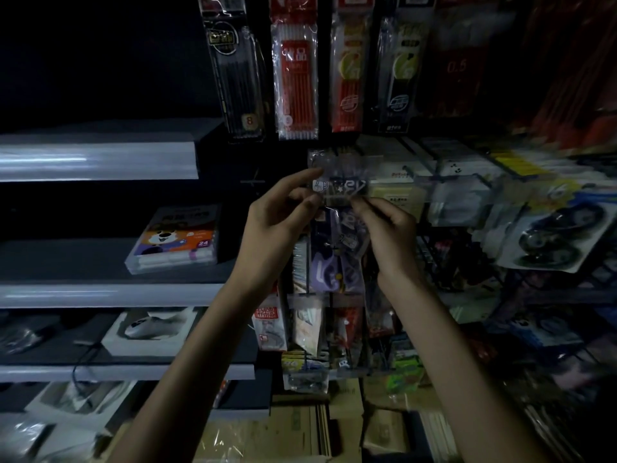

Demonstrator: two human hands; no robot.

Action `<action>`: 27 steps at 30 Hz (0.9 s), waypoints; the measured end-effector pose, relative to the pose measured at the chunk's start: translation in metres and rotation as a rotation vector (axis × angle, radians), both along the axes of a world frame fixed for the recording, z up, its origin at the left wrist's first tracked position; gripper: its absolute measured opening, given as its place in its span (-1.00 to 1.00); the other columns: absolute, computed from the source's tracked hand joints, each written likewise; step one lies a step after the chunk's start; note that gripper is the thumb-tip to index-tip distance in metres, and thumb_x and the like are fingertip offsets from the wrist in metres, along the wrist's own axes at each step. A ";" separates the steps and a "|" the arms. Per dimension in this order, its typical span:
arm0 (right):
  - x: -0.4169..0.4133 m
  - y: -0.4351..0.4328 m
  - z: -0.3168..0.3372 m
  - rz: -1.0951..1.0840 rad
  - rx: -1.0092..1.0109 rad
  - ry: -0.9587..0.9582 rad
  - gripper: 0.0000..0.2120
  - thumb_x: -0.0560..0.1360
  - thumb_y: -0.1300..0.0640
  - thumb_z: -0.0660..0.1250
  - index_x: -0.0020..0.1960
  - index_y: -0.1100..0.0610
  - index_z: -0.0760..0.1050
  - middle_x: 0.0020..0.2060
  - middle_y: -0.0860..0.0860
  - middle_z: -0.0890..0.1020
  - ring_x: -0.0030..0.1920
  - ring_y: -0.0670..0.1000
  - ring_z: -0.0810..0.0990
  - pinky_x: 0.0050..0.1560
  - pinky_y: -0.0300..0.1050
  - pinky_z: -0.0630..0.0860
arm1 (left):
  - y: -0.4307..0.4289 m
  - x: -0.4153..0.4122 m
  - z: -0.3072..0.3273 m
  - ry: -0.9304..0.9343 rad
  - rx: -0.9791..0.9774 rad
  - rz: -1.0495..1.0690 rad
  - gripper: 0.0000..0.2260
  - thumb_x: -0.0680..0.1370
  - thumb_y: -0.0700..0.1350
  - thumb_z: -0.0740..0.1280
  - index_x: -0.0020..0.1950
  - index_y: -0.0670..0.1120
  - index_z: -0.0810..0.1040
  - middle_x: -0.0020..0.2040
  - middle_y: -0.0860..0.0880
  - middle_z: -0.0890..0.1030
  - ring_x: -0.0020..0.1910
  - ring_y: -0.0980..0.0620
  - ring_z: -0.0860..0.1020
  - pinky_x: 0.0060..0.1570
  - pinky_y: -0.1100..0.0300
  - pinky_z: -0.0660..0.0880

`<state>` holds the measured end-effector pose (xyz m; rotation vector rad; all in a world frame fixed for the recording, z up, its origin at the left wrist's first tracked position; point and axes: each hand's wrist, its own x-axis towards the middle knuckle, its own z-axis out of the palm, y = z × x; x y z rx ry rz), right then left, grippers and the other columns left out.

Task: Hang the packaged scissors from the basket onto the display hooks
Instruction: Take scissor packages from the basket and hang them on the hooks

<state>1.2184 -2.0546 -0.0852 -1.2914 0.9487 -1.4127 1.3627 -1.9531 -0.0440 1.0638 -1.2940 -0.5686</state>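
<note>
1. Position: the scissors pack [337, 259] is held up directly below the red refill pack [295, 78]. Its clear header sits just under that pack's lower edge, and its purple body hangs lower down. The basket is not in view.
2. Grip: the left hand [277, 218] pinches the header's left edge between thumb and fingertips. The right hand [390, 228] pinches the header's lower right corner with curled fingers. Neither hand is spread open.
3. Hazard, missed hook: the light is poor and the header's hang hole cannot be made out. The wire hooks [434, 177] lie below and to the right of the red refill pack. If the hole is misjudged, the pack may only rest on a hook tip and drop on release.
4. Hazard, torn header: pulling the two pinches apart, or forcing the film over a hook, may tear the thin plastic.
5. Hazard, collision: the hanging packs [303, 325] further below the red refill pack sit close. A swinging pack could knock them loose.
</note>
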 end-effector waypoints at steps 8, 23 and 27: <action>-0.003 0.002 0.002 -0.009 0.004 -0.033 -0.78 0.54 -0.01 0.47 0.09 0.10 0.71 -0.08 -0.07 0.76 -0.01 -0.10 0.71 -0.04 -0.25 0.53 | -0.004 0.001 -0.006 0.009 -0.024 -0.021 -0.68 0.70 -0.24 0.30 0.45 -0.08 0.56 -0.02 -0.27 0.60 0.07 -0.30 0.65 0.13 0.01 0.59; 0.000 -0.007 -0.006 -0.030 -0.023 0.001 -0.79 0.54 -0.03 0.48 0.05 0.08 0.72 -0.13 -0.09 0.75 -0.05 -0.15 0.70 -0.07 -0.29 0.54 | -0.002 0.000 -0.010 0.015 -0.028 -0.008 -0.66 0.70 -0.25 0.30 0.48 -0.08 0.54 -0.06 -0.28 0.56 -0.02 -0.07 0.54 0.06 0.13 0.51; -0.003 -0.007 -0.009 -0.028 -0.020 -0.013 -0.78 0.54 -0.04 0.49 0.05 0.10 0.72 -0.14 -0.09 0.75 -0.08 -0.18 0.69 -0.14 -0.38 0.51 | -0.002 0.000 -0.010 0.002 -0.024 -0.002 -0.66 0.70 -0.24 0.31 0.49 -0.08 0.54 -0.07 -0.22 0.57 -0.02 -0.03 0.56 0.08 0.14 0.52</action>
